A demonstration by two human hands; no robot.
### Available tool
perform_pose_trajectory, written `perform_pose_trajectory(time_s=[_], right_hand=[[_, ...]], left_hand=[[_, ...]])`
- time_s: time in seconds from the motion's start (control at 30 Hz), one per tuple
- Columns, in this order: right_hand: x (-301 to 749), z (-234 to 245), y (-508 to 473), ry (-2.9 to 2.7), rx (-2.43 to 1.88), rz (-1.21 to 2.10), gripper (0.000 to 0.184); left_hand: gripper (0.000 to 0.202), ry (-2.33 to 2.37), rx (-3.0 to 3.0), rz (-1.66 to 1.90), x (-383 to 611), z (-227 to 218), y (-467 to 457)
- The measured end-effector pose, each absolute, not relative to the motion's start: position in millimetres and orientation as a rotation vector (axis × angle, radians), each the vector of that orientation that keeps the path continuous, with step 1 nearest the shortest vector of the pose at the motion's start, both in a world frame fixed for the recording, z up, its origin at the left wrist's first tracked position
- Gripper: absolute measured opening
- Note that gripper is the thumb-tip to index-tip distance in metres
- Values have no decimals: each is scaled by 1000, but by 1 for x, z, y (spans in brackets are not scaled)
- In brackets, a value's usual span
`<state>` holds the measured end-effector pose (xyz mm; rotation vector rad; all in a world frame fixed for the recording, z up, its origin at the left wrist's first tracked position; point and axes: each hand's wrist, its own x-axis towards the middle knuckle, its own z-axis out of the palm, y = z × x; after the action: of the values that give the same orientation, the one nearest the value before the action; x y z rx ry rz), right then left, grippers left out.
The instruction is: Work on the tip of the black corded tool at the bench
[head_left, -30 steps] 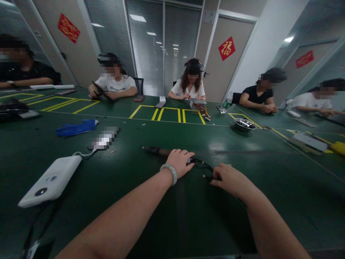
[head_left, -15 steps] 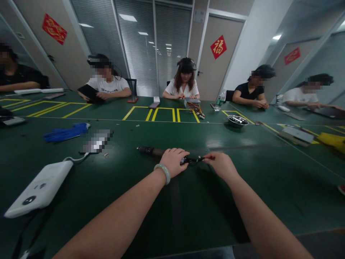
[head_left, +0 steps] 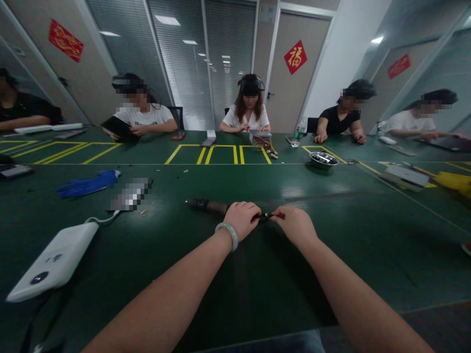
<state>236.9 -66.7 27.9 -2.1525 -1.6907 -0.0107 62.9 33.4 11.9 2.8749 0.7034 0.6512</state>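
A dark electric screwdriver lies on the green table with its bit end pointing left. My left hand, with a pale bangle at the wrist, is closed over the tool's rear end, and its fingers hide that part. A short piece of black cable with a small bright metal bit shows between my hands. Pinched in the fingertips of my right hand is the other side of this cable; its tip is hidden by the fingers.
To the left are a white power bank, a phone cabled to it and a blue glove. A metal bowl and a water bottle stand farther off. Several people sit across the table.
My left hand has slid slightly right along the screwdriver toward the cable. My right hand has come a little left, so the two hands are closer together.
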Motion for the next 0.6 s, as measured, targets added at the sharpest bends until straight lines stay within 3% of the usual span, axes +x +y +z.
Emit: perform_pose_trajectory(time_s=[0.6], right_hand=[[221,19,-66,-1918,-2134,-299,6]], left_hand=[[14,658,2846,636,59,9,41]])
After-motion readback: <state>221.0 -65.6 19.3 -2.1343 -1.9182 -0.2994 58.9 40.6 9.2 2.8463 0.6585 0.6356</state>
